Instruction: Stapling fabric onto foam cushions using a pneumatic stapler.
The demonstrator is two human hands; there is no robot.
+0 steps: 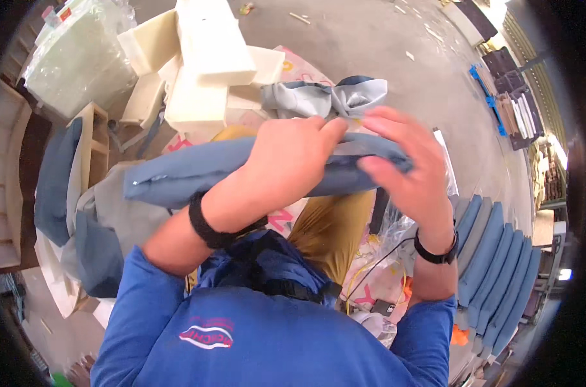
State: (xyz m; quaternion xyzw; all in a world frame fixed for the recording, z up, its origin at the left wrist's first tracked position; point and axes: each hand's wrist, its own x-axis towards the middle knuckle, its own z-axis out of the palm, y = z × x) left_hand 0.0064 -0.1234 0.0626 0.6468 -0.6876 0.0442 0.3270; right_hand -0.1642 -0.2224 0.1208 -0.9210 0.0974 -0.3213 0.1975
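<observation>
A long, padded blue-grey cushion (189,169) lies across my lap, with a seam line running along its near side. My left hand (289,155) reaches over its middle, fingers closed on the fabric along the upper edge; the fingertips are partly hidden. Around the cushion's right end, my right hand (412,161) is slightly blurred, with thumb and fingers spread apart. Just beyond both hands lies a loose grey fabric cover (360,97) with a dark blue edge, crumpled and folded open.
White foam blocks (209,45) are piled ahead on the left, near a plastic-wrapped bundle (80,58). Fabric-covered frame parts (57,184) stand at my left. Several similar blue cushions (499,271) are lined up at my right, near a yellow cable (357,274) and clear plastic.
</observation>
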